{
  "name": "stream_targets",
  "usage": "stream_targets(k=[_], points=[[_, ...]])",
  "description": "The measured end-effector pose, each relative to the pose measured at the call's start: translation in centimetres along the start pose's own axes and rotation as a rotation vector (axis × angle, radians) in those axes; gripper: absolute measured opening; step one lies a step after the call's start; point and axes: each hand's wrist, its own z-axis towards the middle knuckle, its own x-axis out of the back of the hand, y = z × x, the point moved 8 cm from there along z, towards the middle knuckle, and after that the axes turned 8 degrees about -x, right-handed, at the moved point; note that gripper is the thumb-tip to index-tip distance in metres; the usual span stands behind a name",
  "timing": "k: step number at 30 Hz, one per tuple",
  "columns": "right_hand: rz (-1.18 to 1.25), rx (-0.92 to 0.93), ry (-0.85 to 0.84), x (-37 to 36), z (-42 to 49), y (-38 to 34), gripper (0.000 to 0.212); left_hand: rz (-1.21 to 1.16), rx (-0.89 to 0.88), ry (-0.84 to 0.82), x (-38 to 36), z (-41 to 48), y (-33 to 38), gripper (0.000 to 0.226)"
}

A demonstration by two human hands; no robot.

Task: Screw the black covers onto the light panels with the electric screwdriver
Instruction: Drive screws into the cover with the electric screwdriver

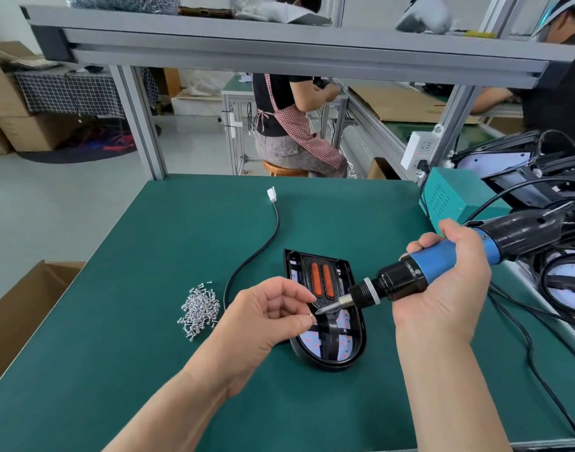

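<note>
Midway across a green bench mat (149, 321), a light panel (312, 342) lies flat with its black cover (332, 331) set on top, two orange strips (322, 278) showing near its far end. A worker's right hand (449, 288) is wrapped around the blue barrel of an electric screwdriver (442, 265), tilted so that its bit points down and left, just above the cover. The left hand (266, 318), fingers curled, pinches a small screw (312, 316) between thumb and fingertip just beside the bit's tip. A loose heap of silver screws (199, 309) sits on the mat left of the panel. A black cable (263, 246) with a white connector (271, 194) curves away behind it. More panels (566, 282) are stacked at the right edge, near a teal power box (452, 197).
</note>
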Motion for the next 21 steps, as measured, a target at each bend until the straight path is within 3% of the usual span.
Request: stream_targets(k=[9,21], points=[[0.001,0.015,-0.105,-0.36,0.4,0.67,0.025,0.004,-0.003,-0.01,-0.55,-0.15,0.44,0.029],[-0.014,0.007,-0.063,-0.37,0.78,0.64,0.024,-0.004,-0.006,0.006,-0.43,-0.17,0.23,0.029]])
